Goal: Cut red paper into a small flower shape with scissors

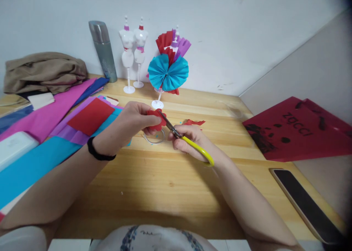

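Between the fingers of my left hand [137, 119] is a small red paper flower [154, 121] with a scalloped edge. My right hand [189, 138] is closed round a pair of scissors [197, 150] with yellow handles, gripping them near the pivot. The scissor tips touch the middle of the flower. Under the hands, a silvery ring [154, 141] lies on the wooden table [170, 192]. Red paper scraps [194, 122] rest just beyond my right hand. A black band circles my left wrist.
Sheets of coloured paper [44, 163] cover the left side, with brown cloth [45, 71] behind. A bottle [103, 53], two white mini mannequins [127, 56] and one dressed in folded paper [168, 73] stand along the wall. A red bag [297, 130] and a phone [305, 203] are at right.
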### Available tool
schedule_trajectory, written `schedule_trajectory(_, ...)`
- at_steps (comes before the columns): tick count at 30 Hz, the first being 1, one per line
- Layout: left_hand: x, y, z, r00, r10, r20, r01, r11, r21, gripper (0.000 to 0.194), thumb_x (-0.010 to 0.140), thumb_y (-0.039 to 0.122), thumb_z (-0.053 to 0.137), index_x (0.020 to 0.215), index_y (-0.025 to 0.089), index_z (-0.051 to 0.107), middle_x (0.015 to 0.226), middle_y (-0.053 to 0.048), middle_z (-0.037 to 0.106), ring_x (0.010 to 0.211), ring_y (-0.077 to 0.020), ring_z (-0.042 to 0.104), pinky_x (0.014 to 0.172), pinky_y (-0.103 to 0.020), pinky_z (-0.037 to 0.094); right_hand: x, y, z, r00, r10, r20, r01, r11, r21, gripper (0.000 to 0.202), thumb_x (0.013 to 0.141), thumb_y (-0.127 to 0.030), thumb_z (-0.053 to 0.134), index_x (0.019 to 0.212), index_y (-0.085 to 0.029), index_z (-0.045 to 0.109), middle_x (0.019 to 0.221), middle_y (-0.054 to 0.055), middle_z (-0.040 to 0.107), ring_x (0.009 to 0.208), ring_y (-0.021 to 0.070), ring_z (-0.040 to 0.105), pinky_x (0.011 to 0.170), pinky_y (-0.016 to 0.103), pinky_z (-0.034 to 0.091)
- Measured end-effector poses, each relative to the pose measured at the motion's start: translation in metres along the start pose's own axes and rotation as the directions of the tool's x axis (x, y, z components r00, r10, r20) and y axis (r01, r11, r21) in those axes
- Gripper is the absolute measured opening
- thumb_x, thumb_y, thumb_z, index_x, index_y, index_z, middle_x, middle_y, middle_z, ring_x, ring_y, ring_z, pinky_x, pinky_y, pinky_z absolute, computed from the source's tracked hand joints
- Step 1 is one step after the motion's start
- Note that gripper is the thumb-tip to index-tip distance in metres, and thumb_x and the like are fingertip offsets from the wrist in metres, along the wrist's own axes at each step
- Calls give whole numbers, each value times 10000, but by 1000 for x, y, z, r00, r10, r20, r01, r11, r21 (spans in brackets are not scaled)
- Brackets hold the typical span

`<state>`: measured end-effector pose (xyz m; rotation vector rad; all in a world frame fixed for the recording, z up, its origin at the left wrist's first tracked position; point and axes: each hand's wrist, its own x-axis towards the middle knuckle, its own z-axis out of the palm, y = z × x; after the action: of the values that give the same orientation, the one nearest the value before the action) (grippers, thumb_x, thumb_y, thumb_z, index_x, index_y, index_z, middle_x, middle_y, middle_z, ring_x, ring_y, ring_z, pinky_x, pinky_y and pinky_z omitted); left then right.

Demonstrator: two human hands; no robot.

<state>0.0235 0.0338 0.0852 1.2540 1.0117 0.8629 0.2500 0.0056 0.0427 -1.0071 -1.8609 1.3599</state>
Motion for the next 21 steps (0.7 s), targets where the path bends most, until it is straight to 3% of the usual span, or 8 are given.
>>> schedule_trajectory(21, 3, -2, -1, 1000, -7, 11, 7, 1000, -3, 110, 738, 185, 766, 630, 159, 765, 566, -39, 697, 540, -142, 600, 576, -277, 482, -1, 2, -1, 1000, -3, -2, 3, 999, 34, 575, 872, -742, 834, 802, -218, 608, 636, -59, 496, 561, 110, 370, 540, 276, 313)
